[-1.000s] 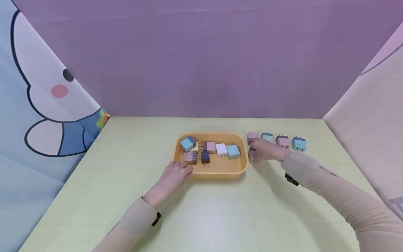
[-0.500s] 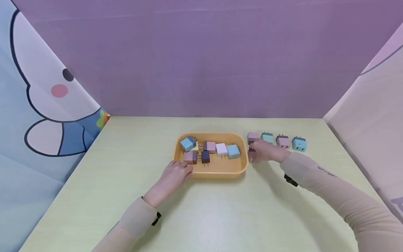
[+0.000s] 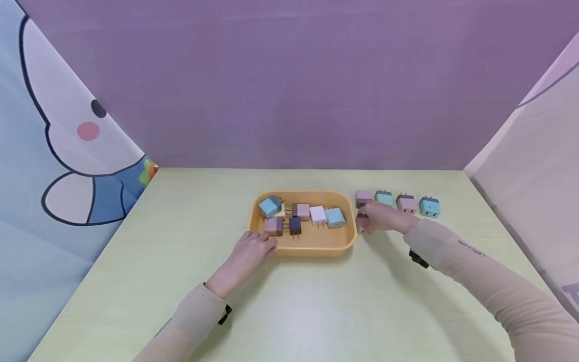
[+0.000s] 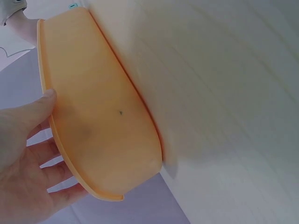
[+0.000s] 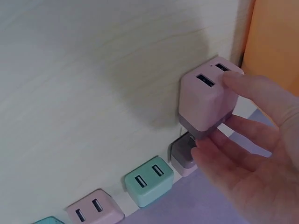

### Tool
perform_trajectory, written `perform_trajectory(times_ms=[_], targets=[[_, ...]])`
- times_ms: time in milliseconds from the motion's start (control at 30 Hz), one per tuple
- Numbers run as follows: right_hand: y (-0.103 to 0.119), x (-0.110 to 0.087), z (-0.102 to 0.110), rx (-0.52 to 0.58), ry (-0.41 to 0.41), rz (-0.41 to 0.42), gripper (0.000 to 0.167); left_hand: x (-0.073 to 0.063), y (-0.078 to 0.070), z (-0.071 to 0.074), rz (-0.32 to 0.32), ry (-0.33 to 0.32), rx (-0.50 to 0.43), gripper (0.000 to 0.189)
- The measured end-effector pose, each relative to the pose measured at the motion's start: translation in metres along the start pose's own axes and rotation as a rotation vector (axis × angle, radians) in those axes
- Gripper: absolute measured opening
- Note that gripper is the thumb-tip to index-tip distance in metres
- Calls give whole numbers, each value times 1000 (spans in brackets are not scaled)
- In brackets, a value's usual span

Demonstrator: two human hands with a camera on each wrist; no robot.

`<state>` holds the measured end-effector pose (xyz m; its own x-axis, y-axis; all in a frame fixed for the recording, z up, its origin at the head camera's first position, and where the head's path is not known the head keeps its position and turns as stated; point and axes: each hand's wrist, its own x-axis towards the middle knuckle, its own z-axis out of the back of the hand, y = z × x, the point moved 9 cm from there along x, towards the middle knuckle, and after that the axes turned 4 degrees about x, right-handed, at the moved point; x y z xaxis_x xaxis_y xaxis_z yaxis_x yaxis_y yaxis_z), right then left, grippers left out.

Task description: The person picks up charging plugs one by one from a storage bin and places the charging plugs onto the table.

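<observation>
Pink charger (image 5: 208, 100) pinched in right hand (image 3: 384, 216), just beside orange tray (image 3: 314, 252), left hand (image 3: 250, 250) gripping the tray.

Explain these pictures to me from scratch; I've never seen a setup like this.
There's no robot here, just a person's two bare hands. The wide picture comes from a camera worn on the head, looking forward and down; the two close ones come from cameras on the wrists. On the pale table sits an orange tray with several plug-in chargers inside. The left hand grips the tray's rim at its near left corner. The right hand holds a pink charger, its thumb on the face with the two ports. Four other chargers form a row to the tray's right.
</observation>
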<state>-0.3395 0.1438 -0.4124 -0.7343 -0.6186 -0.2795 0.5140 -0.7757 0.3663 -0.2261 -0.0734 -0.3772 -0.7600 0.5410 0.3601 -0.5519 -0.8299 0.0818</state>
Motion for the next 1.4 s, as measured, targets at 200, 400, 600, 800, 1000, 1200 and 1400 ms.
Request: perform_trajectory(times_ms=[200, 400, 600, 800, 1000, 1200, 1400], targets=[[-2, -1, 6, -13, 19, -1, 32, 0, 0, -1, 4, 6, 1, 10], [-1, 0, 14, -36, 48, 67, 32, 0, -1, 0, -1, 17, 2, 11], [10, -6, 25, -95, 117, -24, 36, 0, -1, -1, -3, 15, 2, 11], [10, -5, 37, -84, 149, -140, 38, 0, 0, -2, 3, 16, -2, 11], [14, -1, 48, -53, 113, -209, 42, 1, 1, -2, 5, 11, -11, 10], [29, 10, 54, -114, 116, -165, 45, 1, 1, -3, 8, 23, -24, 10], [41, 15, 58, -119, 132, -214, 46, 1, 1, -4, 6, 28, -15, 11]])
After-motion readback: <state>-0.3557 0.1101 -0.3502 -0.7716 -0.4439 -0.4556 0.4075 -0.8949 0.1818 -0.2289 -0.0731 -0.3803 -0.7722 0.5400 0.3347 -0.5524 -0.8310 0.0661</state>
